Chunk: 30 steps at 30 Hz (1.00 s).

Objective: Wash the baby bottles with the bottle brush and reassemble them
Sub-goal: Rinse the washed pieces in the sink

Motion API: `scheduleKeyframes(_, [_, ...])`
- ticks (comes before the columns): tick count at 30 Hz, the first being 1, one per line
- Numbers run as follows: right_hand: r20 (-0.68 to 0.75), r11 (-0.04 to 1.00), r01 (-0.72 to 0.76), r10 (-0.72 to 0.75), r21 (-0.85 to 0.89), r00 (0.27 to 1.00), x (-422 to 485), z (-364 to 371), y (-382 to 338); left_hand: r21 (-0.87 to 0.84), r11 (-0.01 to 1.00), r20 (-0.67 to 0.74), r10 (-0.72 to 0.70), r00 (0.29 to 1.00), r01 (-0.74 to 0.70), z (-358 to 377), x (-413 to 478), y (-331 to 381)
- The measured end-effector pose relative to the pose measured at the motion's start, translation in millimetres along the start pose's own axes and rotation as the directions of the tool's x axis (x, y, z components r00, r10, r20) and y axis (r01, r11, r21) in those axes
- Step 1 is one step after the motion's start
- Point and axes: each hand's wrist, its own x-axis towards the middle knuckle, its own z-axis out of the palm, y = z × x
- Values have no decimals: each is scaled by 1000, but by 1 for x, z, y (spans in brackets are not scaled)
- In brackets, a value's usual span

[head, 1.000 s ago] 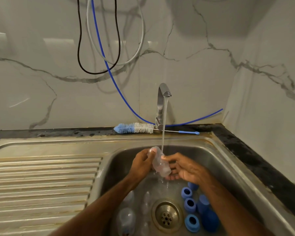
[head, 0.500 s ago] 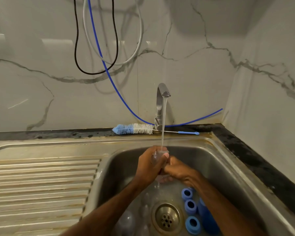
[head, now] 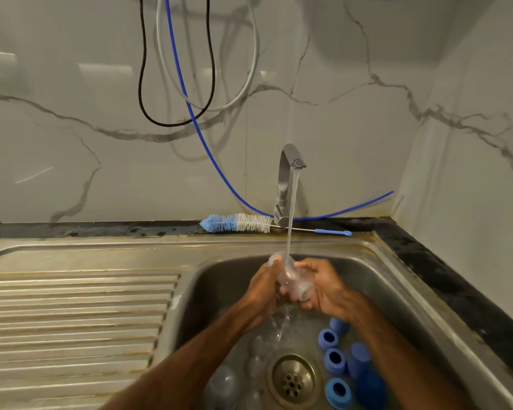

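Early going, I'd judge: my left hand (head: 265,287) and right hand (head: 323,287) both grip one clear bottle (head: 293,279) under the tap (head: 288,173) stream, over the sink (head: 219,276). The brush (head: 237,223) lies on the ledge behind; blue rings (head: 334,361) and other bottles (head: 224,383) wait by the drain (head: 292,380), nothing reassembled

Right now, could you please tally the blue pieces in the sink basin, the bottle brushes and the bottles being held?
Blue rings with an open hole: 3
Other blue pieces, no hole showing: 3
Bottle brush: 1
Clear bottle being held: 1
Total: 8
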Motion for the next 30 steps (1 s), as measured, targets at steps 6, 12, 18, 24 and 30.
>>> scheduleKeyframes(6, [-64, 999, 40, -41, -4, 997, -1, -3, 2, 146, 952, -15, 274, 962, -269, -4, -6, 4])
scheduleKeyframes(12, [-143, 989, 140, -146, -51, 979, 0, 7, 5, 185, 933, -77, 328, 942, -310, -7, -4, 1])
scheduleKeyframes(18, [-109, 996, 4, 6, 90, 994, -2, -8, 1, 137, 957, 75, 245, 967, -254, -8, -7, 9])
scheduleKeyframes(24, [-269, 984, 111, -145, -137, 952, 3, 0, 5, 235, 911, 27, 342, 939, -339, -9, -9, 9])
scheduleKeyframes(30, [-190, 960, 122, -173, -252, 966, 2, 14, 5, 171, 940, -65, 309, 949, -295, -11, -1, 10])
